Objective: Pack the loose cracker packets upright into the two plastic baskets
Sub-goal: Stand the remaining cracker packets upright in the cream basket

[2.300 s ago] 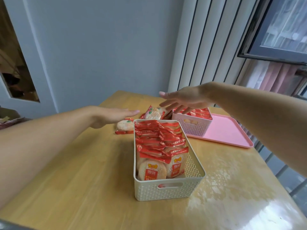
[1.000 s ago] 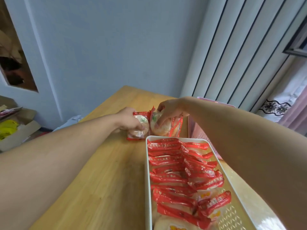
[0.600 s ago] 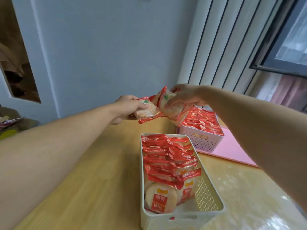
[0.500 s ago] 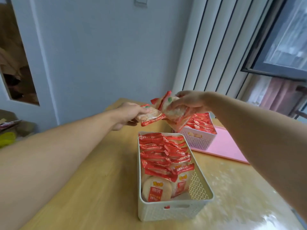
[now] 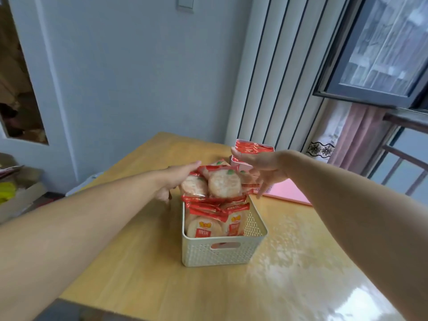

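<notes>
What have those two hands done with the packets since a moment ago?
They brought the held packets down onto the far end of the cream basket. The right hand has let go, fingers spread; the left hand still touches them. The pink basket and tray stayed put.

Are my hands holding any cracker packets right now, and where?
Neither hand visibly holds one: left hand and right hand flank the loose packets atop the cream basket, fingers straight.

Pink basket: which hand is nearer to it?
Right. The right hand is right in front of the pink basket, overlapping it; the left hand is off to its left, by the cream basket.
</notes>
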Motion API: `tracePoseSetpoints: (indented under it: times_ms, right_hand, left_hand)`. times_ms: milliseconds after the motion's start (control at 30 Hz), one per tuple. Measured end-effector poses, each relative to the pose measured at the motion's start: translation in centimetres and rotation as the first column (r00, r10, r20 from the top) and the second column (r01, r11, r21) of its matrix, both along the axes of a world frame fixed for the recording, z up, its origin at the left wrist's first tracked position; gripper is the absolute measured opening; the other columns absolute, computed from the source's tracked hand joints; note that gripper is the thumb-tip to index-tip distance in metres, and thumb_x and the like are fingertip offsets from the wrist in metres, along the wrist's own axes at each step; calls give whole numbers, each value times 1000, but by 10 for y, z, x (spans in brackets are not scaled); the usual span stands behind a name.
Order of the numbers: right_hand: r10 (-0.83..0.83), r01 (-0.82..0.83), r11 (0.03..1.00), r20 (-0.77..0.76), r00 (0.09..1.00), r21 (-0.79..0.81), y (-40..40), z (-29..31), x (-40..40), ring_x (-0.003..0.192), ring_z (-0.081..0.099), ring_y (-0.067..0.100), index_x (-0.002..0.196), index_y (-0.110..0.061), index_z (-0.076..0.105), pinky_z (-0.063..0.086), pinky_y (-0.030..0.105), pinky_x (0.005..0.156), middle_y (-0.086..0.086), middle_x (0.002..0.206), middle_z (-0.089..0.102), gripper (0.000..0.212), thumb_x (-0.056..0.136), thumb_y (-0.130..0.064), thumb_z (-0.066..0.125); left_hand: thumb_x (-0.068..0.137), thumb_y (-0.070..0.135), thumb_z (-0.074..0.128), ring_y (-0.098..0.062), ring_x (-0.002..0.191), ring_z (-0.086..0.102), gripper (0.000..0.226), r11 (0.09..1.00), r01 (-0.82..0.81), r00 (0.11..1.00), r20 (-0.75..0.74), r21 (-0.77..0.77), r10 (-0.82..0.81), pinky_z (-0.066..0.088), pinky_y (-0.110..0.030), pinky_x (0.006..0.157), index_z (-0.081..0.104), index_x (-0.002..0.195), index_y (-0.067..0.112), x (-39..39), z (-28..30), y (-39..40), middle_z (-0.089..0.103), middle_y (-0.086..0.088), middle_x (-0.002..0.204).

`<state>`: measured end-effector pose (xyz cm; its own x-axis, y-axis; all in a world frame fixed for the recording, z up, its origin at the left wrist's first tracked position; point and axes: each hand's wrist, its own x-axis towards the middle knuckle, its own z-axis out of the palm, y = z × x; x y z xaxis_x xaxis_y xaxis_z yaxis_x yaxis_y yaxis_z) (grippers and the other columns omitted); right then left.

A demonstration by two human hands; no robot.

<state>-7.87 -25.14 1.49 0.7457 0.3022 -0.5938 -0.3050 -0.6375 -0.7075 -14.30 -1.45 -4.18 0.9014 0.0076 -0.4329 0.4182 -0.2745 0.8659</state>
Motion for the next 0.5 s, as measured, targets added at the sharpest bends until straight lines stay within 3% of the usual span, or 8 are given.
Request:
tracePoseSetpoints:
  times_ms: [67,133,167,233,267,300,433,500]
  right_hand:
    - [4,1,999,-113,994,47,5,0,-3,140,35,52,154,-35,28,49,70,92,17,164,18,112,60,-77,71]
    - [30,-25,999,-136,990,41,15,-2,-2,133,46,48,143,-24,43,47,70,95,18,156,31,90,69,-69,69]
    - [32,-29,999,-125,992,26,21,-3,0,130,49,47,138,-21,48,47,70,94,17,155,32,83,72,-66,69]
    - [4,-3,1000,-86,996,13,32,-6,7,129,50,45,141,-22,49,49,70,91,16,158,28,83,72,-58,76]
    - [-14,15,1000,-64,998,21,37,-7,10,131,48,45,145,-22,45,49,70,90,15,160,24,87,71,-55,78]
    - [-28,30,999,-47,999,33,42,-8,12,131,47,46,148,-22,41,50,69,90,16,161,22,90,72,-54,78]
    - [-53,52,998,21,998,33,66,-13,29,120,56,49,150,-23,37,54,66,85,22,154,33,101,69,-67,76]
    - [-60,61,998,72,996,-11,73,-15,41,118,58,46,148,-21,39,55,63,87,20,150,40,102,67,-71,75]
  left_hand:
    - [80,85,48,-37,128,55,81,992,90,992,-76,-84,-97,34,-64,111,62,131,23,-3,2,-3,61,-14,138]
    - [77,75,65,-31,110,69,79,977,150,987,-38,-151,-158,47,-55,105,61,131,17,-4,3,-9,73,-14,119]
    - [75,63,77,-28,105,71,82,978,143,989,-7,-154,-146,52,-51,101,53,137,14,2,0,-10,72,-13,119]
    - [65,40,93,-21,96,68,131,993,47,999,31,-106,-44,60,-44,83,5,159,17,7,-5,-11,58,-14,138]
    - [65,31,95,-18,89,66,147,997,-8,998,63,-74,13,61,-40,70,-17,158,19,11,-6,-8,52,-11,143]
    - [67,25,94,-17,82,64,150,996,-68,993,91,-56,73,59,-37,63,-28,155,20,19,-9,-1,49,-9,144]
    - [68,31,93,-24,92,66,148,981,-188,969,154,-50,193,61,-43,74,-26,155,23,40,-11,21,42,-14,155]
    - [74,35,89,-15,80,62,139,978,-197,960,191,-65,206,57,-34,64,-22,157,22,48,-9,25,40,-12,156]
